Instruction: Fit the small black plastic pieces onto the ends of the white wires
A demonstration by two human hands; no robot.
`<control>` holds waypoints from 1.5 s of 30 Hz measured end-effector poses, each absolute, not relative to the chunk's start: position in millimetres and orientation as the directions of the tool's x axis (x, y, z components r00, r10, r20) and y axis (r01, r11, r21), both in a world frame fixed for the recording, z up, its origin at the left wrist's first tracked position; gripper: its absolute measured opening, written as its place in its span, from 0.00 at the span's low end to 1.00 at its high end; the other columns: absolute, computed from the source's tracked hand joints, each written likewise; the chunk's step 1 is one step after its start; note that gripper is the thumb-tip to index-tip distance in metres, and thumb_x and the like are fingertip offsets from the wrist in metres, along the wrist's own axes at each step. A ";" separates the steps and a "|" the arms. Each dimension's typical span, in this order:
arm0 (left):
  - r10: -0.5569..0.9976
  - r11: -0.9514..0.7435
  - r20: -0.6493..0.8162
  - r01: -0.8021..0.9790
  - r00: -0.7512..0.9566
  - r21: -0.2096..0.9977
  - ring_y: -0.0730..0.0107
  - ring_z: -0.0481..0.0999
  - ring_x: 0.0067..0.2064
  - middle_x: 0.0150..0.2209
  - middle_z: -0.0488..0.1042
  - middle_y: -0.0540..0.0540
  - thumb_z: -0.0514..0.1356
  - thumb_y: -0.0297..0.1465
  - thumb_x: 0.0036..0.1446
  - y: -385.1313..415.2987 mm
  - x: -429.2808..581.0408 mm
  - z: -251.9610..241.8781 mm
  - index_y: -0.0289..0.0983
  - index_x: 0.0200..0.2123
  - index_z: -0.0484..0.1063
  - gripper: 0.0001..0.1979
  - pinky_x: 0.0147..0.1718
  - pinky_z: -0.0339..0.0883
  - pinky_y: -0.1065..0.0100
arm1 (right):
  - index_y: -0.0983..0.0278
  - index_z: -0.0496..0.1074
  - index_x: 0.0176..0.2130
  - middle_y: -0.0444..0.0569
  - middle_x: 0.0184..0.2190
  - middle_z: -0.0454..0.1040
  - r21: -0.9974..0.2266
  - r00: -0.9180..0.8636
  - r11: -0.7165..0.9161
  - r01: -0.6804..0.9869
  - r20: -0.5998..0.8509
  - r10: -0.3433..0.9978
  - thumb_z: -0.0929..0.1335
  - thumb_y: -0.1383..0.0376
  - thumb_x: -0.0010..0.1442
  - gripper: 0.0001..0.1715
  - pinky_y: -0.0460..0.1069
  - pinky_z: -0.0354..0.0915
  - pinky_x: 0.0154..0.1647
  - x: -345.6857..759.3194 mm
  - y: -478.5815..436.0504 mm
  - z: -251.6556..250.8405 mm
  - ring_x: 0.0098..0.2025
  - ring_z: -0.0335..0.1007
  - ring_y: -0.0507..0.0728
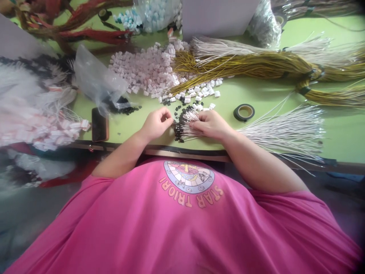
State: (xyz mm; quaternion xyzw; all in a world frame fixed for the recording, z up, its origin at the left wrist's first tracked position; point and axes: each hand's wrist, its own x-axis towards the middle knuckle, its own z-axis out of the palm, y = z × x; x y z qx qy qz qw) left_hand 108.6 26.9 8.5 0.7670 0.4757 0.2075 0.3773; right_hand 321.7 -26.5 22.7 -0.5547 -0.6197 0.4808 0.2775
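My left hand (156,123) rests on the green table (256,97) with its fingers curled in a pinch beside several small black connectors (178,133). What it pinches is too small to name. My right hand (209,123) lies closed over a fan of thin white wires (285,131) whose near ends carry black connectors. The wire bundle runs off to the right. White connector housings (148,70) lie in a heap just beyond both hands.
A roll of dark tape (244,112) sits right of my right hand. Yellow wire bundles (256,64) cross the far table. A phone (99,124) and a clear plastic bag (97,82) lie left, by finished white wire assemblies (34,110). Red wires (85,36) lie at the back left.
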 end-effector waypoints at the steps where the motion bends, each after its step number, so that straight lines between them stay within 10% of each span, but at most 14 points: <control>1: 0.878 -0.216 -0.065 0.513 0.475 0.831 0.74 0.67 0.28 0.27 0.70 0.51 0.59 0.32 0.51 23.7 111.7 10.7 0.36 0.33 0.71 0.07 0.32 0.62 0.70 | 0.65 0.58 0.18 0.40 0.15 0.55 -0.908 -0.240 -0.080 0.411 -0.192 0.951 0.64 0.62 0.51 0.16 0.46 0.49 0.25 321.4 -26.4 23.0 0.22 0.49 0.47; 12: 0.846 0.094 -0.190 0.210 0.499 0.973 0.69 0.74 0.36 0.34 0.76 0.46 0.66 0.35 0.44 18.6 132.6 -1.5 0.34 0.33 0.75 0.13 0.42 0.65 0.65 | 0.65 0.60 0.20 0.39 0.16 0.57 -0.918 -0.266 -0.120 0.379 -0.232 0.936 0.64 0.61 0.51 0.14 0.46 0.48 0.23 322.2 -27.1 24.7 0.20 0.50 0.46; 45: 0.843 -0.044 -0.056 0.173 0.534 0.984 0.71 0.74 0.35 0.31 0.77 0.47 0.63 0.41 0.49 16.0 132.1 -11.6 0.35 0.30 0.77 0.14 0.40 0.66 0.68 | 0.66 0.60 0.20 0.39 0.16 0.57 -0.929 -0.283 -0.116 0.351 -0.223 0.933 0.64 0.62 0.53 0.14 0.45 0.48 0.22 323.2 -27.0 23.0 0.20 0.49 0.45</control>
